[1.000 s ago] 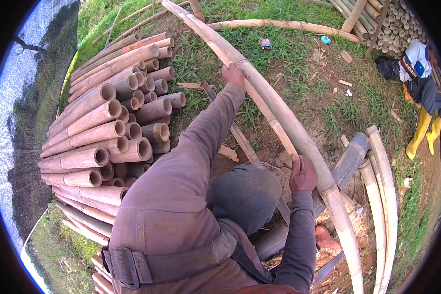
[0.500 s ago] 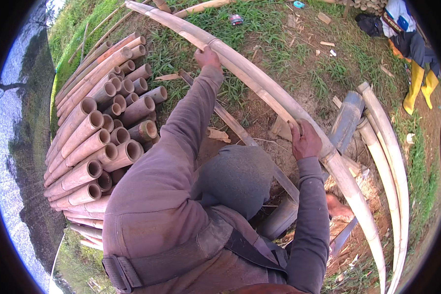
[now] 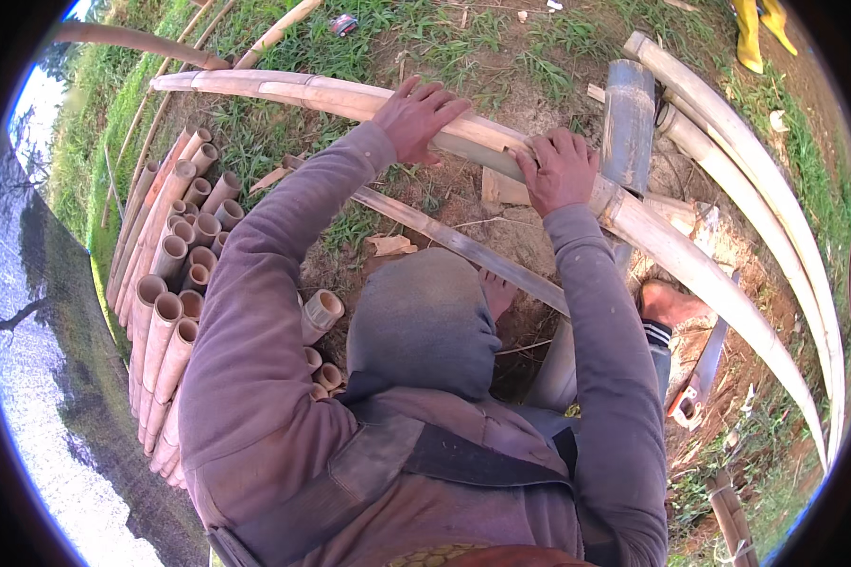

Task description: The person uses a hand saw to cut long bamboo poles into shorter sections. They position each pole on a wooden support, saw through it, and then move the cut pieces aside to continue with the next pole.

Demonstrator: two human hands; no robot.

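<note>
A long, pale bamboo pole (image 3: 336, 97) crosses in front of me from the far left to the right. My left hand (image 3: 421, 121) lies over the pole, fingers across its top and thumb on the near side. Further right, my right hand (image 3: 560, 168) is wrapped round the same pole, thumb against a raised edge or split in it. Under or just beyond the pole by my right hand is a thick grey bamboo length (image 3: 627, 123). A long flat strip (image 3: 444, 236) slants across the ground between my arms.
Several cut bamboo tubes (image 3: 170, 255) are stacked at left. Curved bamboo poles (image 3: 742, 142) lie at right. A handsaw (image 3: 704, 373) rests near my bare foot (image 3: 671, 302). Yellow boots (image 3: 747, 38) of another person stand at the far right. Wood scraps (image 3: 392, 246) dot the ground.
My left hand has come closer to my right along the pole, its fingers now straighter. The pole lies more level across the view, and the whole view has shifted.
</note>
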